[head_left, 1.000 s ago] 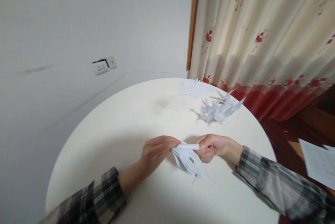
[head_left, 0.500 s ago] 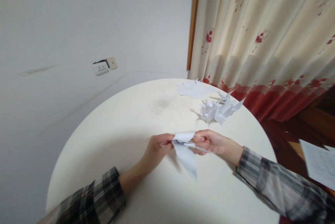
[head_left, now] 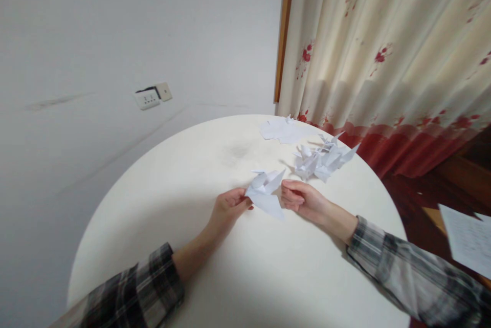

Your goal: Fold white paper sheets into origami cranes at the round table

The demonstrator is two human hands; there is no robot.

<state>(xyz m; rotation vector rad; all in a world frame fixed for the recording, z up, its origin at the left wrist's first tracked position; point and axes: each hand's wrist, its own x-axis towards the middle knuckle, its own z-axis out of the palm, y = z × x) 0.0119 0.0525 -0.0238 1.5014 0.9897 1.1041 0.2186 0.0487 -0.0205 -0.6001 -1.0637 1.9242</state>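
A folded white paper crane (head_left: 265,199) is held above the near middle of the round table. My left hand (head_left: 226,210) pinches one end of it between thumb and fingers, and its wings point out to the right. Just right of the crane, my right hand (head_left: 309,204) has its fingers curled closed, close to a wing's edge; no paper shows between them. Beyond that hand lies a pile of folded white paper cranes (head_left: 320,160), overlapping one another.
Flat white paper sheets (head_left: 282,131) lie at the table's far edge, with a small folded piece on top. The round white table (head_left: 161,174) stands by a wall with a socket (head_left: 148,99). A flowered curtain (head_left: 356,62) hangs behind. Written papers (head_left: 466,238) are at the right.
The crane has moved up and slightly left with my left hand, and its wings now stand apart. My right hand has let go of the paper.
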